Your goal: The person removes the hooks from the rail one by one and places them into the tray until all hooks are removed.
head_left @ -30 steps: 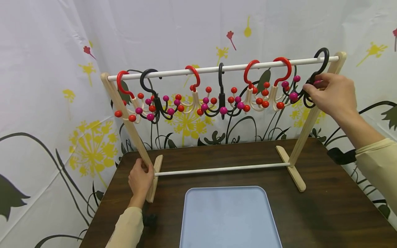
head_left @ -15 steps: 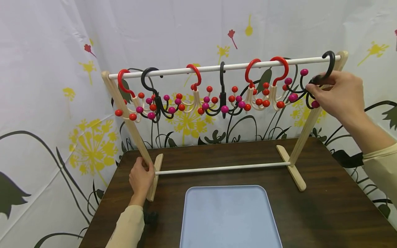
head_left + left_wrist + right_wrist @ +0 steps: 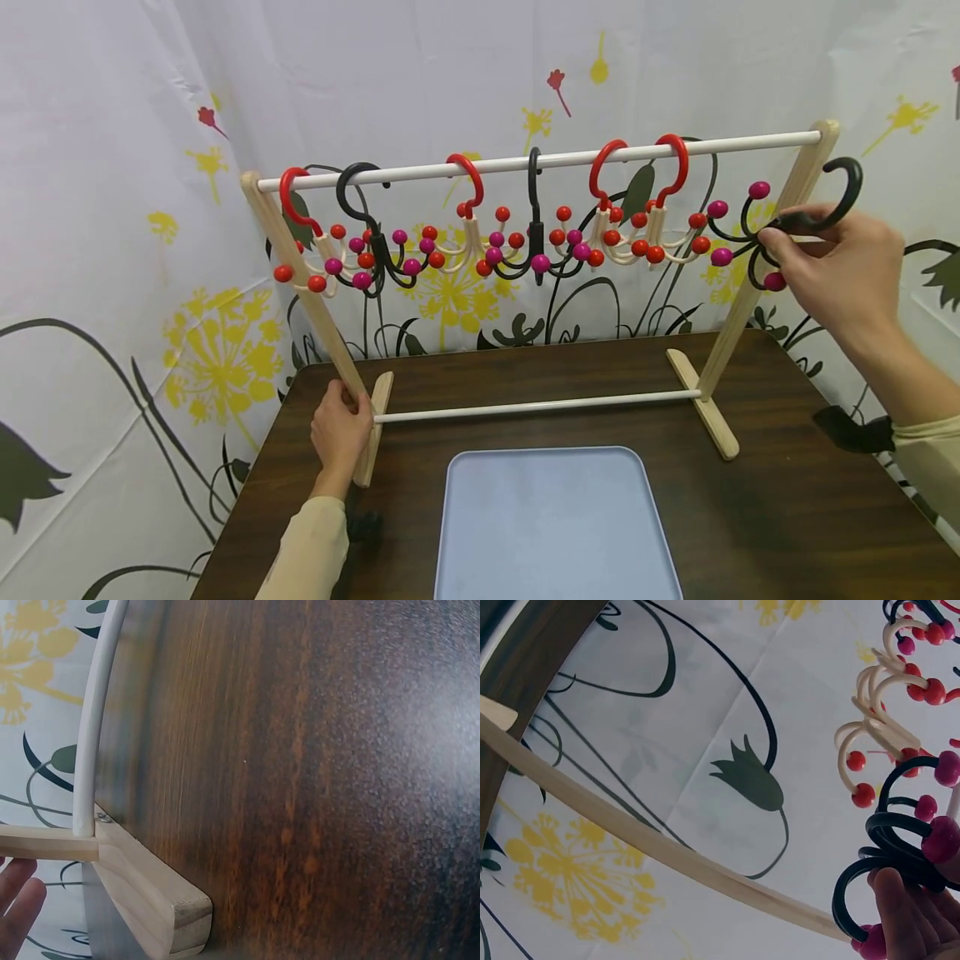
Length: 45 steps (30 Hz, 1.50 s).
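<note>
My right hand pinches a black hook with pink balls by its stem, tilted and off the rail, beside the right post. In the right wrist view the fingers press against its black curved arms. My left hand grips the lower part of the wooden left post; in the left wrist view only some fingertips show under the post. Several red and black hooks, such as a red one, hang from the white rail.
A pale blue tray lies on the brown table before the rack. The rack's lower white bar joins its wooden feet. A white patterned cloth hangs behind.
My right hand has moved right and down, bringing the black hook off the rail and tilting it. The rightmost hanging red hook has turned slightly. My left hand has stayed on the post.
</note>
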Motion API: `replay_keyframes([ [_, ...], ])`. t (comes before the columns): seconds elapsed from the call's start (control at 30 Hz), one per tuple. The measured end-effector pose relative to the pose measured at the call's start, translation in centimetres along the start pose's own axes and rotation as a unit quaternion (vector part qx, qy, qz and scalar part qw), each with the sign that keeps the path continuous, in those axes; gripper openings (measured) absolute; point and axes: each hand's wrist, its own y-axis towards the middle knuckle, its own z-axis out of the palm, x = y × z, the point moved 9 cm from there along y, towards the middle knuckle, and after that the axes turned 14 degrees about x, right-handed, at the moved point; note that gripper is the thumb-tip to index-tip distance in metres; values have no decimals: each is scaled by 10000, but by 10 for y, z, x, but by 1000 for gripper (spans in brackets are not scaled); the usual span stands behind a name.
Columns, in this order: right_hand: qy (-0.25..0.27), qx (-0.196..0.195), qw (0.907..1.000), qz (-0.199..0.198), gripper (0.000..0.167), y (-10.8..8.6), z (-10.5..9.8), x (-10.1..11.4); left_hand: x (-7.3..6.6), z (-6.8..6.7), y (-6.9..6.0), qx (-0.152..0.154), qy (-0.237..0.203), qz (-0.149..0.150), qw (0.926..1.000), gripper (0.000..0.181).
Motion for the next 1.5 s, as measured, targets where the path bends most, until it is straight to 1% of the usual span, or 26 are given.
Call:
replay_keyframes([
  [0.13, 57, -8, 10000, 68, 36, -17, 1, -8, 2, 1, 0, -7, -34, 3, 10000, 18],
  [0.23, 267, -110, 9996, 42, 32, -36, 4, -14, 2, 1, -1, 2, -78, -6, 10000, 17],
  [0.33, 495, -180, 9983, 266, 29, -60, 13, -27, 2, 2, -1, 19, -97, -27, 9999, 17],
  [0.37, 608, -155, 9974, 359, 28, -69, 18, -32, 3, 2, -1, 21, -99, -36, 9999, 17],
  [0.4, 616, -103, 9970, 460, 28, -78, 24, -37, 3, 3, -1, 21, -95, -42, 9999, 17],
  [0.5, 582, 266, 9951, 753, 27, -107, 49, -50, 3, 3, -1, 21, -82, -43, 10000, 18],
  [0.57, 469, 564, 9941, 798, 26, -127, 69, -53, 3, 2, -1, 12, -79, -41, 10000, 18],
  [0.63, 411, 898, 9910, 908, 26, -145, 91, -56, 3, 1, -1, 6, -93, -31, 10000, 18],
  [0.7, 342, 1098, 9886, 970, 25, -161, 111, -56, 2, 0, -1, 0, -102, -21, 9999, 18],
  [0.77, 398, 1281, 9862, 969, 24, -175, 132, -55, 2, 0, -1, 0, -107, -20, 9999, 19],
  [0.9, 508, 1519, 9846, 697, 24, -198, 171, -50, 3, 0, -1, -21, -95, -52, 9999, 19],
  [0.97, 624, 1610, 9825, 694, 24, -207, 186, -49, 2, 1, -1, -2, -90, -37, 10000, 19],
  [1.07, 677, 1712, 9788, 894, 25, -215, 204, -50, 1, 1, 0, -10, -91, 37, 10000, 18],
  [1.17, 520, 1834, 9753, 1114, 25, -219, 217, -51, 0, 1, -1, -54, -82, 112, 9999, 19],
  [1.3, 296, 2029, 9713, 1202, 25, -223, 228, -51, 1, 2, -2, -91, -67, 91, 9999, 18],
  [1.5, 241, 2038, 9728, 1077, 24, -225, 238, -49, 2, 3, -1, -9, -93, 9, 10000, 19],
])
